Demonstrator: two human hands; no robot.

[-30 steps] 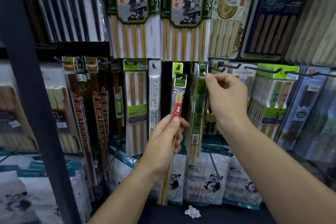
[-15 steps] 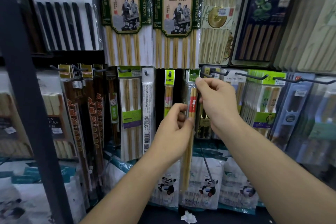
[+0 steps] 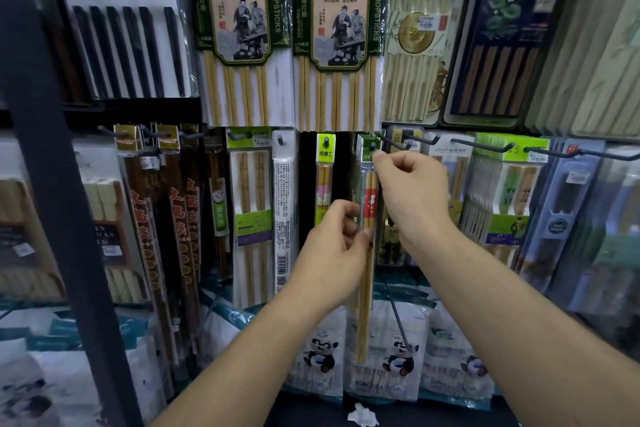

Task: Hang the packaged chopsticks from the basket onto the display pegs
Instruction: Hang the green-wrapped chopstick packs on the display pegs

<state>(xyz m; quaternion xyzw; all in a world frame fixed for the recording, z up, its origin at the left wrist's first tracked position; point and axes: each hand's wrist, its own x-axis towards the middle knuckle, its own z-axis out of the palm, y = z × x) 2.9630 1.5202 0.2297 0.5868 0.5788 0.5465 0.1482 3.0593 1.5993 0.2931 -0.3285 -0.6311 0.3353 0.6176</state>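
Pinching with the left hand the middle of the slim clear packet of red-banded bamboo chopsticks; pinching its top with the right hand, just beneath the dark metal peg above both hands.

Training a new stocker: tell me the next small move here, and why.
Probably push the chopstick pack further onto the peg. The right hand pinches its header at the peg's tip and the left hand holds it lower down, so it looks barely hooked.
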